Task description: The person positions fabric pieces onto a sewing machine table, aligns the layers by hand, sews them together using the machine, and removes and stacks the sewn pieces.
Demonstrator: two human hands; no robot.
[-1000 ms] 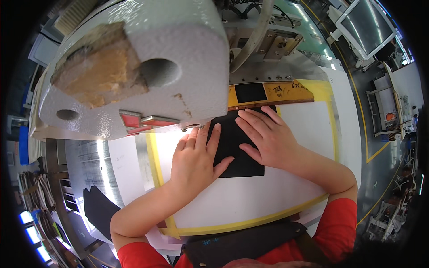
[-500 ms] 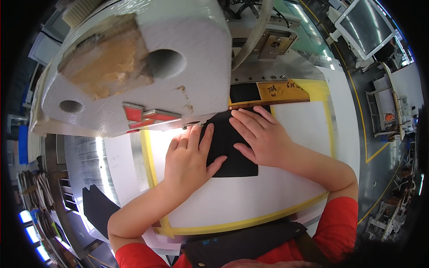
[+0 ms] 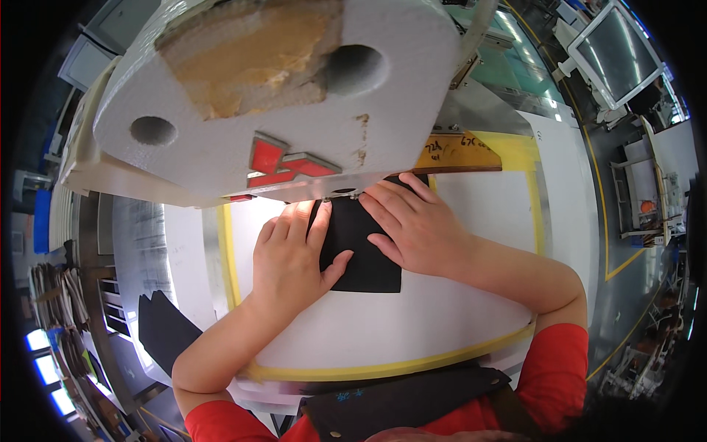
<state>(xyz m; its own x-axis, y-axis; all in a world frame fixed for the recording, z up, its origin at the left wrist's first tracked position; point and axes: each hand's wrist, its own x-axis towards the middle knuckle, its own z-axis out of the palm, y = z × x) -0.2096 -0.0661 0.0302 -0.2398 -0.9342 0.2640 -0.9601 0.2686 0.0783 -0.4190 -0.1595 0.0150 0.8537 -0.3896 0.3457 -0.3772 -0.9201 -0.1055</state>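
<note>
A flat black piece of fabric or similar sheet material (image 3: 364, 261) lies on the white work surface, its far end hidden beneath a large white machine head (image 3: 294, 147). My left hand (image 3: 291, 250) rests palm down on its left edge, fingers stretched forward and thumb spread over the black material. On the right side, my right hand (image 3: 420, 228) lies flat with fingers spread, pressing on the same piece. Both sets of fingertips reach close to the machine's lower edge. Neither hand grasps anything.
Yellow tape (image 3: 412, 361) borders the white surface (image 3: 412, 317). Behind the right hand stands an orange-brown guide strip (image 3: 460, 152). More black pieces (image 3: 166, 328) hang at the left edge. A monitor (image 3: 615, 51) stands far right.
The view has shifted, so the machine head appears farther right and covers more of the guide strip. Both hands and the black piece appear slightly farther left, with the hands still flat on it.
</note>
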